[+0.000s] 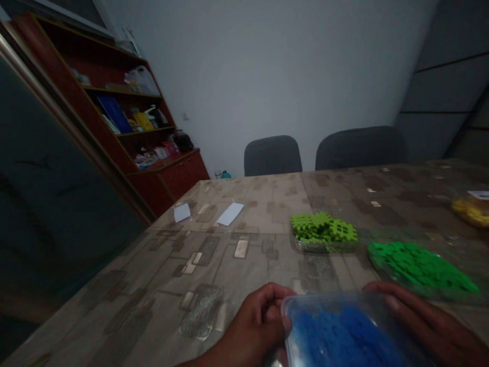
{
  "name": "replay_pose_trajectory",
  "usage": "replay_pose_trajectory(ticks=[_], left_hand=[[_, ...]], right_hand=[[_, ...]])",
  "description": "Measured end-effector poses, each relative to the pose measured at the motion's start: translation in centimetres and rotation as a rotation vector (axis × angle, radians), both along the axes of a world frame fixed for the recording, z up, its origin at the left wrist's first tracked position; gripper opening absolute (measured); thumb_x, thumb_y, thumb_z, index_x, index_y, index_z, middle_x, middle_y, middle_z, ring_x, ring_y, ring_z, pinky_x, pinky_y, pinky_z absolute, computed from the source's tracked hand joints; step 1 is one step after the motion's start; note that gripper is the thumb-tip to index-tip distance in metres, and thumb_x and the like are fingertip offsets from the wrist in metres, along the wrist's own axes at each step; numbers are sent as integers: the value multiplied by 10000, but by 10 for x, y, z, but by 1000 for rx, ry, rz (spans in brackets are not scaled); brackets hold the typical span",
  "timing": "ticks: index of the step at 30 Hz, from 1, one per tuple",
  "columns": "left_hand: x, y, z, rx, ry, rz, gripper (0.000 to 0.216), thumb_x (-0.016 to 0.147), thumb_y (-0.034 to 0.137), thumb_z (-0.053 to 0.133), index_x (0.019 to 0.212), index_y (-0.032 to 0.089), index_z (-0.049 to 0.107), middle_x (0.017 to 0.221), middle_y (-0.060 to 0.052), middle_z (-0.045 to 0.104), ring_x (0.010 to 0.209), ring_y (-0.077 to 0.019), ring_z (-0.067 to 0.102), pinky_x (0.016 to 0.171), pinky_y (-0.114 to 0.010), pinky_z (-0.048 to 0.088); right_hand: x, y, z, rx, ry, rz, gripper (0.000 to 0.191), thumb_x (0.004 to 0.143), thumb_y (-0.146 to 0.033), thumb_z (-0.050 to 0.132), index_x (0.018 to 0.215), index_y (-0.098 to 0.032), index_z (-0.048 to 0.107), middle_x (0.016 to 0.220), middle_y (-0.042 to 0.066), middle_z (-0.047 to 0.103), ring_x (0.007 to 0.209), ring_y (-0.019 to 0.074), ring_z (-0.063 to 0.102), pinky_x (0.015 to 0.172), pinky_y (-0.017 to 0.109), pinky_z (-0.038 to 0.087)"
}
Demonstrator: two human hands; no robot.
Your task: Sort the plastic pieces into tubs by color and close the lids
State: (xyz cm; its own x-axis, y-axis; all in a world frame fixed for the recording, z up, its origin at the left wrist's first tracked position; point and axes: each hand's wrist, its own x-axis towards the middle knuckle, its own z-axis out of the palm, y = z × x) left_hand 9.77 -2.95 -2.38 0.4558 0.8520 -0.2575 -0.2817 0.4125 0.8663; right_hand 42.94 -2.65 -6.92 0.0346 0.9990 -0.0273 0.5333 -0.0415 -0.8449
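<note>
A clear plastic container [305,306] filled with blue pieces [340,331] sits at the near edge of the table. My left hand [255,326] grips its left rim, fingers curled over the corner. On the container's right side rests my right hand [428,321], its fingers laid along the far right rim. Beyond them stand a clear tray of light green pieces [323,229] and a container of darker green pieces [420,267].
The table [214,255] has a patterned brown cover. A container of yellow pieces [471,209] sits at the far right. Two white cards [230,213] lie at the far left. Two grey chairs [273,154] stand behind the table; a red shelf unit [126,117] is at the left.
</note>
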Motion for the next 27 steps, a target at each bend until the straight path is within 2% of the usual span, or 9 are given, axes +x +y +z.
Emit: replay_pose_trajectory(ticks=[3,6,9,12,14,17,18,22,27], left_hand=[[-1,0,0,-34,6,1,576,582,441,889,986,117,636,731,-25,644,502,-76,575,422,-142,439],[-1,1,3,-51,28,2,529,609,438,872,971,124,647,693,-9,629,458,-63,540,395,-139,421],[0,2,8,-54,35,-15,490,631,446,857,942,129,648,665,-3,616,445,-58,514,389,-139,404],[1,1,12,-73,42,-29,494,628,439,863,950,137,641,701,-16,629,509,-79,543,443,-157,429],[1,-1,14,-86,39,-14,510,632,428,863,984,132,644,763,-36,642,569,-96,567,486,-173,446],[0,-3,17,-97,36,7,501,657,415,848,1013,117,661,794,-45,637,589,-94,566,499,-171,430],[0,-3,17,-93,41,9,489,666,415,842,1010,113,669,778,-40,631,576,-87,557,491,-165,416],[0,-2,17,-84,73,-8,478,676,429,836,999,110,688,733,-36,625,550,-81,545,485,-164,403],[-1,-5,18,-114,63,23,490,666,426,842,1013,112,700,757,-44,627,568,-91,544,500,-178,421]], right_hand=[[-10,-2,19,-160,74,124,472,821,-660,511,1065,-304,701,1091,13,719,1074,270,651,801,266,578],[-32,-11,43,-138,144,71,486,861,-678,414,935,-277,678,890,21,711,947,255,676,649,248,565],[-48,-19,55,-123,144,-1,483,883,-665,369,852,-277,655,736,22,667,991,277,659,624,264,547],[-48,-21,58,-161,141,-51,465,831,-671,449,933,-284,687,943,40,716,1118,313,606,751,316,560],[-46,-23,61,-214,191,-62,488,804,-683,482,1007,-289,685,1040,46,717,1083,314,622,763,335,561],[-47,-24,72,-276,318,-14,462,846,-669,442,949,-282,673,861,43,713,871,272,668,672,320,552],[-48,-24,76,-278,340,4,447,860,-654,434,924,-279,668,842,40,705,848,262,664,687,320,548],[-51,-23,84,-293,323,101,425,896,-620,424,888,-260,651,962,37,684,942,248,634,858,342,506],[-52,-27,86,-357,392,81,428,882,-648,436,930,-260,610,879,29,650,907,235,627,764,317,521]])
